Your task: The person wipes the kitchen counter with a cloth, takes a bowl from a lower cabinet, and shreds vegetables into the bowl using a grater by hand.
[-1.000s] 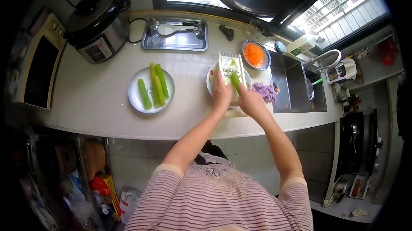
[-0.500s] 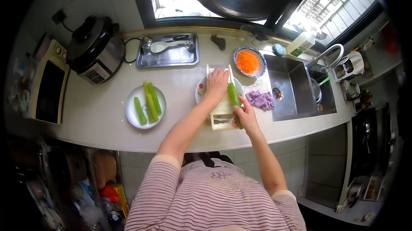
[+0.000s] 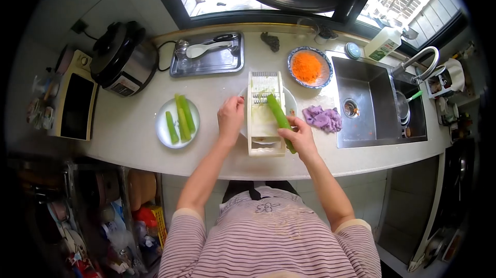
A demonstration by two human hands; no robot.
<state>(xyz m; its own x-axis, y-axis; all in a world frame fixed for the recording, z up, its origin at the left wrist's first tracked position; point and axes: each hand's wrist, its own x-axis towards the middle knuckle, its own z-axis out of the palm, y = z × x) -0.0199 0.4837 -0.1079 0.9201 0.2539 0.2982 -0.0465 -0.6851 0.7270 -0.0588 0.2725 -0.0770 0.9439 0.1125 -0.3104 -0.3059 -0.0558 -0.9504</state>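
My right hand (image 3: 299,136) grips a green vegetable stick (image 3: 277,110), its far end resting over the blades of a white grater (image 3: 265,118). Shreds of green cling to the grater's surface. The grater lies across a white bowl (image 3: 291,103), which it mostly hides. To the left of the grater, my left hand (image 3: 231,118) has curled fingers at the bowl's rim; whether they pinch the rim or something small is hidden. Further left, a white plate (image 3: 164,132) carries several pale green sticks (image 3: 182,123).
A patterned bowl (image 3: 329,74) of shredded carrot (image 3: 306,67) and a purple cloth (image 3: 324,118) sit right of the grater, beside the sink (image 3: 361,79). Behind are a metal tray (image 3: 217,65) with a white spoon (image 3: 201,49) and a pressure cooker (image 3: 124,61). A microwave (image 3: 75,102) stands far left.
My left hand has come off the grater's top and moved left to the bowl's rim, uncovering the blades. My right hand still holds the green stick, now tilted over the grater.
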